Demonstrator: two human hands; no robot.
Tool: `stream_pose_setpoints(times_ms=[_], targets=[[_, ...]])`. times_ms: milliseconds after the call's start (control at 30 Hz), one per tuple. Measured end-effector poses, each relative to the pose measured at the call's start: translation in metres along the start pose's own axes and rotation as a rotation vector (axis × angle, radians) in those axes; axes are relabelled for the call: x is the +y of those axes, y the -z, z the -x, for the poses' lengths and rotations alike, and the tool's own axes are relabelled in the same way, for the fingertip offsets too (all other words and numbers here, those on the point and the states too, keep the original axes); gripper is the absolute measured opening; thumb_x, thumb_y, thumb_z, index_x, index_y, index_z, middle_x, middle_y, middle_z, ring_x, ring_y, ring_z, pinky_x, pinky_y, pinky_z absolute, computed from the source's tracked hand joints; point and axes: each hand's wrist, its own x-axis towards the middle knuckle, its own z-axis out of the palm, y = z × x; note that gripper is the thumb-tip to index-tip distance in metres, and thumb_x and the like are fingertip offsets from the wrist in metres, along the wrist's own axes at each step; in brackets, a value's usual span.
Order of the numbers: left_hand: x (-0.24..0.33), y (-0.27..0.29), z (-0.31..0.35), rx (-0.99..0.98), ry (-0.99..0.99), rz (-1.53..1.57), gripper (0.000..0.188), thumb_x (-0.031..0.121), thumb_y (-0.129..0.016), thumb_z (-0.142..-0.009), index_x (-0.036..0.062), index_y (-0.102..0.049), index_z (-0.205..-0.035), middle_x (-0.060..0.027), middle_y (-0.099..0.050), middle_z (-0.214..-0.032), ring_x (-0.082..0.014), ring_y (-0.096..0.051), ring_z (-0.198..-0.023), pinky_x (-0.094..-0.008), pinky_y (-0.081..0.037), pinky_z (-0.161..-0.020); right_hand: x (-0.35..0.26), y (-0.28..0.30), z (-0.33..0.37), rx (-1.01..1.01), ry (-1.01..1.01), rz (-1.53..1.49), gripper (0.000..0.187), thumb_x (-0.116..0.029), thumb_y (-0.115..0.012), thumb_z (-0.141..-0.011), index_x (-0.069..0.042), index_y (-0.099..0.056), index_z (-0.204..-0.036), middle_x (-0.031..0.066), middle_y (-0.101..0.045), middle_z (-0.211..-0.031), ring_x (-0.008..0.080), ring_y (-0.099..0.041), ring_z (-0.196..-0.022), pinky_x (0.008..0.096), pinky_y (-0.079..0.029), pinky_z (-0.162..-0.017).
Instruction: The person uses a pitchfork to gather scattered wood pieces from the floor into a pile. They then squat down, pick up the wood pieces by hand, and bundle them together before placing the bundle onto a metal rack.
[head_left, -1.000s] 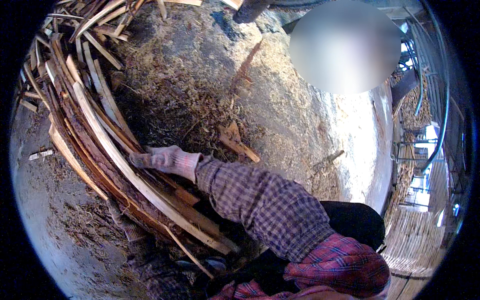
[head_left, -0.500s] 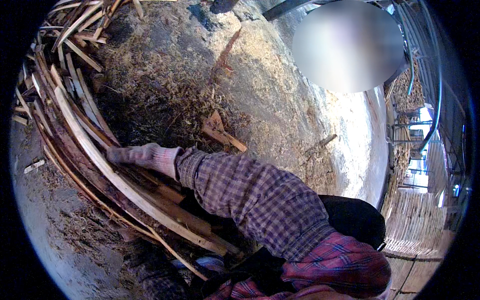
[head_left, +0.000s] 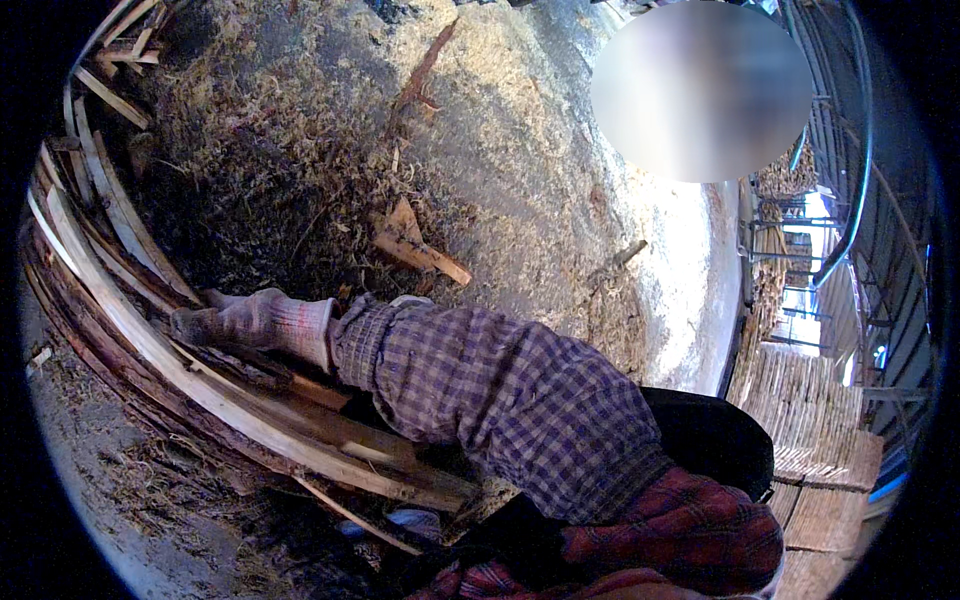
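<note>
Long, rough wood strips, some pale and some with dark bark, lie in a bundle curving across the left side. My right hand, in a dirty knitted glove with a pale cuff, is closed on strips at the bundle's inner edge; its fingertips are partly hidden among them. A checked sleeve covers that forearm. My left arm is a dark shape in deep shadow below the bundle, and the fingers of that hand cannot be made out. One thin strip sticks out toward my lap.
Sawdust and shavings cover the ground. A broken wood piece lies beyond my right forearm. More scrap strips are piled at the far left. Stacked wood sheets stand at the right. A blurred patch hides the upper right.
My right hand has shifted left and slightly down along with the strips. The bundle has moved left and down in view, and the whole view has shifted a little.
</note>
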Motion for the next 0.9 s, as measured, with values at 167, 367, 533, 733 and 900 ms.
stream_pose_setpoints(times_ms=[167, 367, 533, 733, 900], targets=[[-0.019, -0.018, -0.011, -0.072, 0.067, 0.028, 0.055, 0.035, -0.05, -0.082, -0.0023, -0.04, -0.121, -0.015, -0.052, -0.11, -0.027, -0.052, -0.099, -0.0358, -0.043, -0.088, -0.027, 0.0, 0.021, 0.12, -0.071, 0.089, 0.051, -0.04, -0.046, -0.079, 0.0, -0.052, -0.109, 0.0176, -0.056, -0.102, 0.0285, -0.054, -0.094, 0.0333, -0.041, -0.082], [-0.006, 0.001, 0.002, -0.014, 0.022, -0.016, 0.054, 0.034, -0.051, -0.081, -0.0025, -0.041, -0.12, -0.0147, -0.053, -0.109, -0.0264, -0.052, -0.098, -0.0352, -0.043, -0.087, -0.079, -0.047, 0.033, 0.062, -0.221, 0.531, 0.062, -0.05, -0.046, -0.077, -0.003, -0.049, -0.118, 0.017, -0.055, -0.109, 0.0275, -0.054, -0.098, 0.0305, -0.041, -0.084], [-0.011, -0.002, 0.001, -0.025, 0.038, -0.01, 0.054, 0.034, -0.051, -0.081, -0.0027, -0.042, -0.119, -0.0145, -0.053, -0.107, -0.0259, -0.053, -0.096, -0.0348, -0.044, -0.087, -0.097, -0.06, 0.043, 0.107, -0.237, 0.757, 0.039, -0.029, -0.039, -0.089, -0.003, -0.054, -0.114, 0.0141, -0.059, -0.104, 0.0193, -0.055, -0.098, 0.0283, -0.04, -0.086], [-0.013, -0.009, -0.001, -0.041, 0.044, 0.042, 0.053, 0.033, -0.052, -0.081, -0.0029, -0.043, -0.118, -0.0142, -0.054, -0.106, -0.0253, -0.053, -0.095, -0.0343, -0.044, -0.086, -0.071, -0.035, 0.046, 0.128, -0.158, 0.264, 0.048, -0.037, -0.045, -0.085, -0.002, -0.051, -0.117, 0.0129, -0.057, -0.109, 0.0188, -0.052, -0.102, 0.0297, -0.037, -0.091], [0.011, 0.019, 0.015, 0.064, -0.024, 0.054, 0.052, 0.033, -0.053, -0.08, -0.0031, -0.043, -0.117, -0.014, -0.054, -0.104, -0.0248, -0.054, -0.094, -0.0338, -0.045, -0.085, -0.056, -0.037, 0.028, 0.103, -0.133, -0.067, 0.057, -0.043, -0.049, -0.082, -0.001, -0.048, -0.12, 0.0119, -0.055, -0.114, 0.0184, -0.05, -0.106, 0.0308, -0.035, -0.094]])
